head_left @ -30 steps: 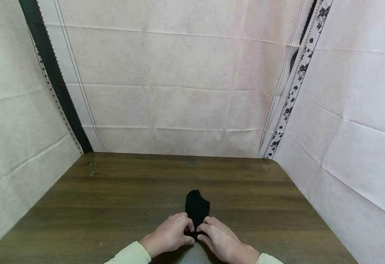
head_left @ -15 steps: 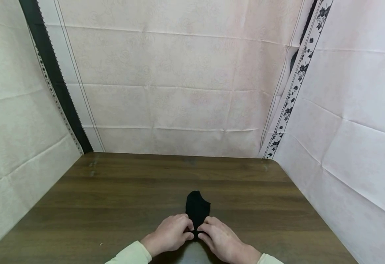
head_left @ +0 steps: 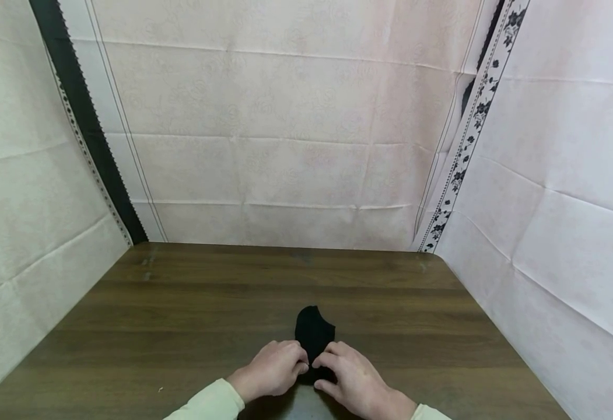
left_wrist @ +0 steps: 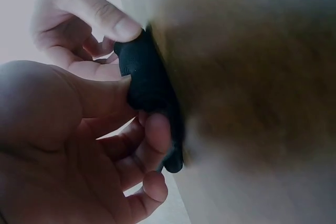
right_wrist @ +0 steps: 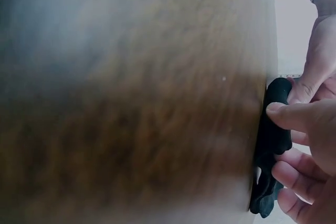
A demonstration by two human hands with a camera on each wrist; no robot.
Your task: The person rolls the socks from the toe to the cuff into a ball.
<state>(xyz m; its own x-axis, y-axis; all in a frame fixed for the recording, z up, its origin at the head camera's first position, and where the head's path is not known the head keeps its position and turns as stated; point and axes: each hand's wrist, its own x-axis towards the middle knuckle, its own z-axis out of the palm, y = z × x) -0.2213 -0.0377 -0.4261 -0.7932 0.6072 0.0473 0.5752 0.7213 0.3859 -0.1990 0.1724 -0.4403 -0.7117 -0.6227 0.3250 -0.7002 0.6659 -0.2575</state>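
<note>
A black sock (head_left: 314, 332) lies on the wooden table, its wide part pointing away from me and its near end rolled into a thick fold. From the left, my left hand (head_left: 275, 367) pinches the rolled end between thumb and fingers. My right hand (head_left: 354, 379) holds the same roll from the right, thumb on the near side and fingertips over the top. In the left wrist view the roll of the sock (left_wrist: 147, 72) shows between both thumbs. The right wrist view shows the sock (right_wrist: 275, 121) edge-on, with a loose layer below the roll.
The brown wooden table (head_left: 206, 309) reaches back to a hanging pale cloth (head_left: 296, 134). More pale cloth hangs on the left (head_left: 28, 175) and right (head_left: 563, 175) sides. A tiny pale scrap (head_left: 161, 389) lies on the table at the left.
The sock's far tip has drawn slightly toward me. My right thumb has parted a little from its index finger, and my left thumb has shifted slightly upward in the head view.
</note>
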